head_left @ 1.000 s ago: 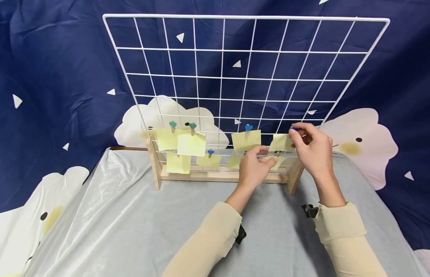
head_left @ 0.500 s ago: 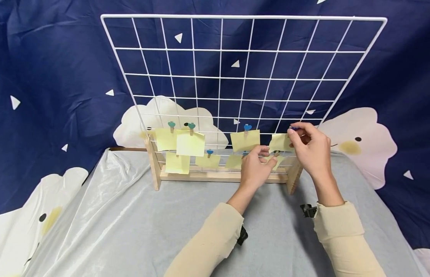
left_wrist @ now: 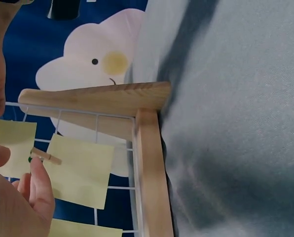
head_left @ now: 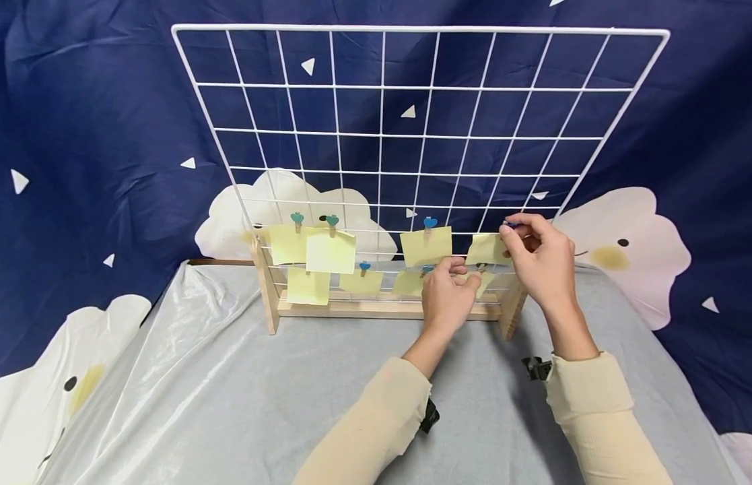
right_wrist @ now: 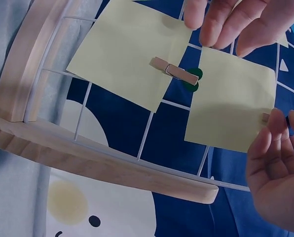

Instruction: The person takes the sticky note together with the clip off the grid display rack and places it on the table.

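My right hand (head_left: 540, 259) pinches a small clothespin (right_wrist: 266, 117) with a dark blue top at the edge of the upper right yellow sticky note (head_left: 486, 249). In the right wrist view most of that clothespin is hidden by the fingers. My left hand (head_left: 448, 295) has its thumb and fingers apart, close in front of the right-hand notes. Its fingertips overlap an edge of the upper note in the right wrist view. Beside its thumb, a wooden clothespin (right_wrist: 175, 71) with a green top sits on the lower right note (right_wrist: 129, 52).
A white wire grid (head_left: 382, 136) stands in a wooden base (head_left: 351, 309) on a grey cloth (head_left: 230, 404). Several more yellow notes (head_left: 330, 252) hang on it, with green and blue heart clothespins (head_left: 431, 222). A dark blue curtain (head_left: 97, 87) with cloud shapes is behind.
The head view has shifted a little, so the grid appears slightly farther left. Both hands stay in nearly the same place on the grid, the right still pinching the clothespin.
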### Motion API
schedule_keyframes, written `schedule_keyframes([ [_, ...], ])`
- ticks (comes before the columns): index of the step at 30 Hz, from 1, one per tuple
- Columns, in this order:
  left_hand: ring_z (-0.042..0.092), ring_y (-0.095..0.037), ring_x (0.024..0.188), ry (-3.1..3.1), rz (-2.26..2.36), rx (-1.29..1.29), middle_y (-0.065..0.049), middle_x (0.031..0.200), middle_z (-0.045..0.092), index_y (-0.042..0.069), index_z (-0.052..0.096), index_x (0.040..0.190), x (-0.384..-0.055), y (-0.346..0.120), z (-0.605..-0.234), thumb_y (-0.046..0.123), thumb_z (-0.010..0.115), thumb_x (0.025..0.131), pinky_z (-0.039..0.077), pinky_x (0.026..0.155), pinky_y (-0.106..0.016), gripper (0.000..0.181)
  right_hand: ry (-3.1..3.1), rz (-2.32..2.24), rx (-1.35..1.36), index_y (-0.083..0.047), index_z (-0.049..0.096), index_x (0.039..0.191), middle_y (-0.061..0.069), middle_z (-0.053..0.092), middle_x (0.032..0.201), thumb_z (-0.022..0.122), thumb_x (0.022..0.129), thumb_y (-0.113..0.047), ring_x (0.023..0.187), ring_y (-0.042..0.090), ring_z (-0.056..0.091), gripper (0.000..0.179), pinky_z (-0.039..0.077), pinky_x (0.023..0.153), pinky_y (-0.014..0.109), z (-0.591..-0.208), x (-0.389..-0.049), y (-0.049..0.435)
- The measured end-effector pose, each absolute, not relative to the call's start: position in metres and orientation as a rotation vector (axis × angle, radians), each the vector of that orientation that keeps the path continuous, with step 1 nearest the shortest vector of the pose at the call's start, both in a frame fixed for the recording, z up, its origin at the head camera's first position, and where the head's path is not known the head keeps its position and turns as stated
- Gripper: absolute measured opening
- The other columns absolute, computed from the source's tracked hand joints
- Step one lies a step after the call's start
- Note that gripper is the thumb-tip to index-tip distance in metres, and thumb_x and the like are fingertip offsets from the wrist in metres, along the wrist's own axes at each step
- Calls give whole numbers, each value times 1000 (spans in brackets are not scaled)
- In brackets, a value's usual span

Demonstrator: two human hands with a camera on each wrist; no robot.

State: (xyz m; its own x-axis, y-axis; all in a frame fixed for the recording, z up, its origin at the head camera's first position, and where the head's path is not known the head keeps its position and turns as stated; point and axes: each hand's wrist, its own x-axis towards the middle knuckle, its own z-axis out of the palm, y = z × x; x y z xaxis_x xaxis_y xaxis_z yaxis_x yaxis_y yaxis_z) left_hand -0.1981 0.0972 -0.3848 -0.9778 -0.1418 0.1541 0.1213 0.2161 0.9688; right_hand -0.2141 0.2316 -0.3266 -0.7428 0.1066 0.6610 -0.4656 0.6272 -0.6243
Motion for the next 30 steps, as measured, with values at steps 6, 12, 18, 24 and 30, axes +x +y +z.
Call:
schedule_keyframes([
  [6, 70, -6, 87, -2263, -1843, 1, 4, 108, 72, 12, 74, 113, -201, 97, -387, 18, 76, 88, 53, 76, -27, 26, -2167, 1092, 289, 4, 72, 108, 16, 68, 77, 70, 96, -7, 57, -9, 57, 16, 39, 50, 11, -325, -213, 231],
  [12, 69, -6, 86, -2278, -1845, -7, 2, 108, 72, 12, 73, 113, -201, 98, -387, 18, 76, 89, 53, 76, -27, 24, -2167, 1100, 284, 4, 72, 108, 16, 68, 77, 70, 96, -8, 57, -8, 58, 17, 39, 50, 11, -325, -212, 231],
  [18, 70, -5, 83, -2255, -1878, 4, 1, 103, 73, 12, 74, 107, -201, 99, -388, 17, 77, 88, 53, 74, -26, 20, -2174, 1084, 276, 4, 71, 108, 15, 67, 77, 70, 96, -7, 57, -9, 57, 17, 39, 49, 11, -326, -212, 232],
  [24, 69, -6, 79, -2190, -1945, 4, 1, 99, 73, 11, 74, 103, -203, 102, -388, 13, 76, 90, 53, 72, -24, 13, -2164, 1096, 291, 4, 71, 107, 15, 66, 74, 70, 95, -6, 56, -9, 57, 16, 39, 49, 11, -326, -212, 232],
  [30, 65, -6, 64, -2045, -2103, 60, 3, 87, 70, 6, 75, 96, -207, 106, -389, 8, 75, 91, 57, 53, -27, 6, -2150, 1104, 303, 4, 72, 107, 15, 67, 74, 71, 95, -5, 56, -9, 58, 15, 38, 49, 10, -326, -212, 230],
])
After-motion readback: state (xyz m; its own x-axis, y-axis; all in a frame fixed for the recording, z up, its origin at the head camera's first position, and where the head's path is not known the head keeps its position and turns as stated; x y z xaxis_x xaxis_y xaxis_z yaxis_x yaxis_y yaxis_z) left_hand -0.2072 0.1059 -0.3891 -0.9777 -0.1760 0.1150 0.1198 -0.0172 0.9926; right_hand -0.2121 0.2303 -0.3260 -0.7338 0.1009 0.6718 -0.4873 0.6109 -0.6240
